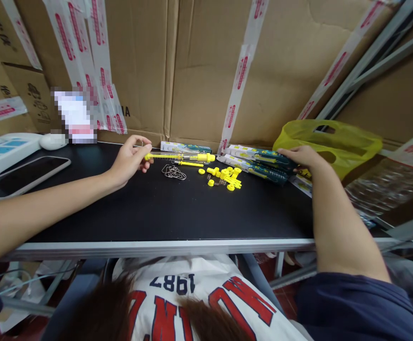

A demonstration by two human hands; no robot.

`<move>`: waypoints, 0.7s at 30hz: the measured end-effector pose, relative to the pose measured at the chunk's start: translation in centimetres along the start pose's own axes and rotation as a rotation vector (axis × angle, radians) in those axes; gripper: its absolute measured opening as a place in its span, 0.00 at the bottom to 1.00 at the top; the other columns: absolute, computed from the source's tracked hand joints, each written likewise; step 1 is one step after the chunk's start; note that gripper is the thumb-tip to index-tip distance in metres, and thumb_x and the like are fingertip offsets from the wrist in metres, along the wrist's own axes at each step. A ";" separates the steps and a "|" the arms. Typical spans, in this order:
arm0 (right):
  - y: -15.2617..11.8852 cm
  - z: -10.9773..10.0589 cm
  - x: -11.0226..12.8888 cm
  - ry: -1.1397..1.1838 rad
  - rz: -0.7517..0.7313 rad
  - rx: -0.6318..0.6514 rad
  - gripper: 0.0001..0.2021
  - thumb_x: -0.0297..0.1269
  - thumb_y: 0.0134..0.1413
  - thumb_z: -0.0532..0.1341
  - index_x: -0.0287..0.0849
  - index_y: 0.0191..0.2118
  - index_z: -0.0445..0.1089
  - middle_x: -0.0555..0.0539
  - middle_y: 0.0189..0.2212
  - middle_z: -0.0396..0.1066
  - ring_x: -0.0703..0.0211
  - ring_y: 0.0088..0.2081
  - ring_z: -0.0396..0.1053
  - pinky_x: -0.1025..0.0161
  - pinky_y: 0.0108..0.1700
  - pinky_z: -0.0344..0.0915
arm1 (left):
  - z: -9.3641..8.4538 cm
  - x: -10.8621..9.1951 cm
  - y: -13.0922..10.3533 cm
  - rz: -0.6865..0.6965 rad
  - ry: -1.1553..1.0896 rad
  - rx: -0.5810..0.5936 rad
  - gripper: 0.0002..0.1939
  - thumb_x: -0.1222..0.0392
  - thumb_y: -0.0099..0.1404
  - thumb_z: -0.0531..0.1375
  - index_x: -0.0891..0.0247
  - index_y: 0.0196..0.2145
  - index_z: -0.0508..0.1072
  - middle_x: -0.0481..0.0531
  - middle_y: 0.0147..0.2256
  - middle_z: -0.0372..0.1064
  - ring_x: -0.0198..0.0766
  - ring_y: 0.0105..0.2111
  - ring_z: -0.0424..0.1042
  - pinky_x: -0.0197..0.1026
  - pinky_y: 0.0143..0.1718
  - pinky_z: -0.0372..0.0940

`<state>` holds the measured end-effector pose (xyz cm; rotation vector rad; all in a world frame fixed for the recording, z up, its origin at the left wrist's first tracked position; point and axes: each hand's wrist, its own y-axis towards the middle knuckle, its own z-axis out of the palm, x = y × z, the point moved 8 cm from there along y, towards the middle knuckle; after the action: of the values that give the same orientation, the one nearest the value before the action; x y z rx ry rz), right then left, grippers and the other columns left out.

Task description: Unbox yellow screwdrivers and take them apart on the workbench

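Note:
My left hand (130,160) is closed, its fingertips pinching the end of a slim yellow rod with clear parts (164,156), which points right above the table. Beneath and beyond it lie other thin yellow and clear pieces (190,164). A tangle of bent metal wire (174,172) is just right of my left hand. Small yellow plastic parts (230,176) and small springs (222,182) sit in a loose pile at the middle. At the right, my right hand (308,158) grips the dark end of a long printed package (256,154) in a stack; its thumb is hidden.
Another printed package (185,147) lies against the cardboard wall (206,71). A yellow plastic bag (327,142) and clear plastic packaging (384,182) stand at the right. On the left are a phone (25,176), a white mouse (53,140) and a white compartmented item (14,156).

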<state>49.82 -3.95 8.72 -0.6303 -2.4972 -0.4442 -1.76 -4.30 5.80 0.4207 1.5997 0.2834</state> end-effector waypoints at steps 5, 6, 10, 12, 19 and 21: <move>0.7 0.4 -0.4 -0.063 -0.023 -0.014 0.27 0.52 0.49 0.62 0.26 0.38 0.72 0.34 0.35 0.70 0.71 0.22 0.62 0.65 0.25 0.59 | 0.1 0.1 0.0 -0.011 0.010 0.011 0.10 0.57 0.61 0.59 0.60 0.38 0.62 0.44 0.21 0.66 0.29 0.16 0.64 0.29 0.16 0.60; 0.8 0.4 -0.5 -0.063 -0.023 -0.017 0.27 0.52 0.49 0.62 0.26 0.38 0.72 0.34 0.35 0.70 0.71 0.22 0.62 0.65 0.25 0.60 | 0.1 0.1 0.0 -0.014 0.012 0.013 0.10 0.57 0.61 0.59 0.60 0.38 0.62 0.44 0.21 0.66 0.29 0.16 0.64 0.29 0.16 0.60; 0.7 0.5 -0.5 -0.054 -0.007 -0.018 0.27 0.51 0.48 0.65 0.25 0.39 0.72 0.34 0.35 0.70 0.68 0.23 0.63 0.65 0.25 0.61 | 0.2 0.2 -0.1 -0.014 0.010 0.022 0.10 0.57 0.61 0.59 0.60 0.38 0.62 0.45 0.20 0.67 0.29 0.16 0.64 0.29 0.16 0.60; 0.5 0.6 -0.6 -0.061 0.010 -0.012 0.25 0.50 0.47 0.65 0.26 0.39 0.73 0.35 0.35 0.70 0.67 0.23 0.64 0.65 0.23 0.61 | 0.3 0.3 -0.1 -0.012 0.011 0.024 0.10 0.57 0.61 0.59 0.60 0.38 0.62 0.45 0.21 0.67 0.29 0.16 0.64 0.29 0.16 0.60; 0.4 0.4 -0.6 -0.192 0.002 -0.034 0.22 0.48 0.47 0.66 0.31 0.39 0.74 0.38 0.35 0.73 0.64 0.21 0.65 0.64 0.23 0.62 | 0.4 0.4 -0.2 -0.029 0.025 0.041 0.10 0.57 0.61 0.59 0.60 0.39 0.63 0.45 0.21 0.67 0.29 0.16 0.64 0.29 0.16 0.60; 0.4 0.3 -0.6 -0.238 0.009 -0.044 0.21 0.48 0.47 0.65 0.33 0.39 0.74 0.39 0.35 0.73 0.62 0.21 0.66 0.63 0.24 0.63 | 0.5 0.4 -0.3 -0.034 0.031 0.045 0.10 0.57 0.61 0.59 0.60 0.39 0.63 0.46 0.21 0.67 0.29 0.17 0.64 0.29 0.16 0.60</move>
<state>50.37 -3.72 8.24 -0.7508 -2.7138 -0.4449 -1.29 -4.40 5.27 0.4253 1.6441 0.2299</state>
